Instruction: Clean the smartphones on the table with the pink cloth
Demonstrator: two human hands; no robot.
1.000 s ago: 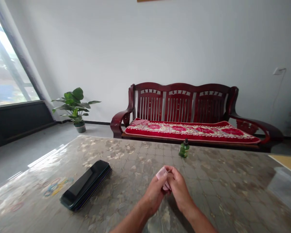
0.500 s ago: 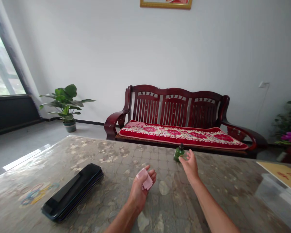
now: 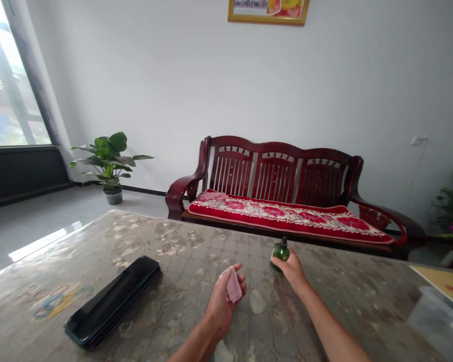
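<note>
A folded pink cloth (image 3: 233,286) is held in my left hand (image 3: 222,304), between the thumb and the curled fingers, above the table. My right hand (image 3: 295,274) is closed around a small green bottle (image 3: 281,251) with a black top. The thumb lies across the near side of the bottle, while the other fingers are mostly hidden behind it. The bottle is upright near the table's far edge; whether its base touches the table I cannot tell.
The table (image 3: 189,271) has a patterned, glossy cover. A stack of long black cases (image 3: 115,301) lies at left, beside coloured rubber bands (image 3: 60,300). At right are a yellow printed sheet (image 3: 445,284) and a clear container (image 3: 434,314). Beyond stands a wooden bench (image 3: 275,171).
My right hand, apart from the green bottle and with spread fingers before, has closed around it. My left hand still holds the pink cloth and has turned slightly. The camera view has tilted up.
</note>
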